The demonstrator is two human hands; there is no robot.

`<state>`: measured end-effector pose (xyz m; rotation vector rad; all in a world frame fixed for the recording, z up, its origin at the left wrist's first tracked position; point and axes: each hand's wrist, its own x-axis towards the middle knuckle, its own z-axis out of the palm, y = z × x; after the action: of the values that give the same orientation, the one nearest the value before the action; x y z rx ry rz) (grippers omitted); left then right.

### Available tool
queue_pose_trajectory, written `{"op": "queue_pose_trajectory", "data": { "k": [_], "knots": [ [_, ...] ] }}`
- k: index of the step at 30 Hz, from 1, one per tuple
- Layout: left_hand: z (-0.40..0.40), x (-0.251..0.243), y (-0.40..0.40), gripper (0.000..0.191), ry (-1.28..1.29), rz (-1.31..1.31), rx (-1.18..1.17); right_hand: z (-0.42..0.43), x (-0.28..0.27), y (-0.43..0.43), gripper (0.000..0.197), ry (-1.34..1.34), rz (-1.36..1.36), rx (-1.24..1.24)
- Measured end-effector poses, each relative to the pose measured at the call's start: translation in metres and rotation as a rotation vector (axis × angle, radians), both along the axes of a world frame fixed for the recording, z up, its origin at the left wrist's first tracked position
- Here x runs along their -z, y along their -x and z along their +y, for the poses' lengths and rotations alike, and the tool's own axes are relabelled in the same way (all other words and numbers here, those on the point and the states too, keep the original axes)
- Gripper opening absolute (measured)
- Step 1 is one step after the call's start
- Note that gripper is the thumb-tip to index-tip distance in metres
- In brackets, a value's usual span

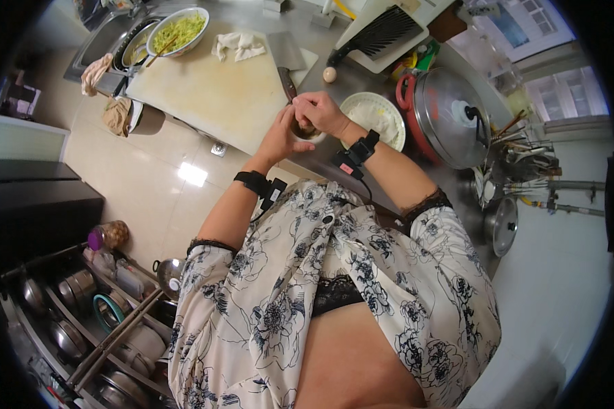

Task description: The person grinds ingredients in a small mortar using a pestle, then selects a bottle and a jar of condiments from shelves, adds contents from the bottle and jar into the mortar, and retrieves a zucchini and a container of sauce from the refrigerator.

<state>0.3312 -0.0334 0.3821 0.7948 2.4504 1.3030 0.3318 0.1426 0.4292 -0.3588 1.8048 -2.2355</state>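
A small bowl [314,138] with brownish contents sits at the right edge of a large white cutting board [210,97], mostly hidden by my hands. My left hand [278,137] cups its left side, thumb along the near rim. Over the bowl, my right hand [321,111] has its fingers curled; whether they pinch something is hidden. Just beyond them lies a cleaver [288,53], its dark handle pointing towards my hands. One egg [329,75] rests on the steel counter. Right of my right hand, a green-rimmed plate [400,130] holds white powder with a yellow spot.
A bowl of shredded green vegetable [179,35] with chopsticks [161,52] stands at the board's far left, near the sink [100,51]. A white cloth [239,47] lies on the board. At right are a red lidded pot [447,117] and a black patterned knife [376,36].
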Motion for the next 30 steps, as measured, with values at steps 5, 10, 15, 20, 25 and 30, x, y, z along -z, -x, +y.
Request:
{"op": "queue_pose_trajectory", "data": {
  "k": [5,10,15,20,25,30],
  "knots": [
    [0.0,0.003,-0.006,0.101,-0.023,0.051,0.0,0.014,-0.024,0.014,0.036,0.107,0.12,0.033],
    [0.008,0.006,-0.011,0.102,-0.002,0.075,0.017,0.001,0.011,-0.002,0.033,0.008,0.021,0.098],
    [0.014,0.006,-0.011,0.102,0.0,0.063,-0.004,0.023,-0.021,0.015,0.032,-0.023,0.075,0.081],
    [0.017,0.008,-0.011,0.102,-0.002,0.078,0.037,0.017,0.035,0.016,0.028,-0.115,-0.14,0.17],
    [0.024,0.029,-0.005,0.105,-0.028,0.052,0.05,0.033,0.014,0.02,0.032,0.168,-0.14,0.153],
    [0.028,0.023,-0.001,0.104,-0.024,0.032,0.044,0.04,0.053,0.01,0.034,0.078,-0.032,0.3]
  ]
}}
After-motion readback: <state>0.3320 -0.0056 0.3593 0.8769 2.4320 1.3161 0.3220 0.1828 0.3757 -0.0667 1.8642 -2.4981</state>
